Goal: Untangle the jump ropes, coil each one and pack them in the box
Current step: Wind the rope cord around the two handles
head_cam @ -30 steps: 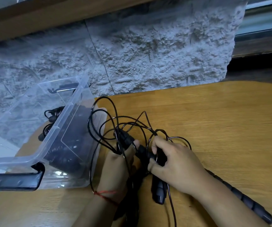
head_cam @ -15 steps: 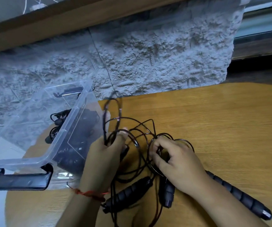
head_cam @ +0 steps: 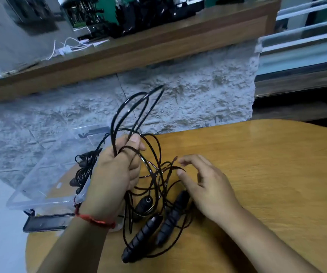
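Observation:
My left hand [head_cam: 115, 170] grips a bundle of thin black jump-rope cord [head_cam: 133, 115] and holds it raised, so loops stand up above the fist. More tangled cord [head_cam: 158, 174] hangs down onto the table between my hands. Three black ribbed handles [head_cam: 142, 237] lie on the wood below the tangle. My right hand [head_cam: 204, 186] hovers just right of the tangle with fingers spread and loosely bent, holding nothing. A clear plastic box [head_cam: 46, 194] stands at the left with a coiled black rope [head_cam: 83, 170] inside.
The round wooden table [head_cam: 257, 174] stretches to the right. Against the box's near side leans a black-edged lid [head_cam: 46, 223]. A rough grey stone wall [head_cam: 188, 107] rises behind, topped by a wooden shelf [head_cam: 139, 50] with cables and dark items.
My left hand has lifted the cord bundle well above the table. My right hand has let go of the cord and opened. The camera has tilted up.

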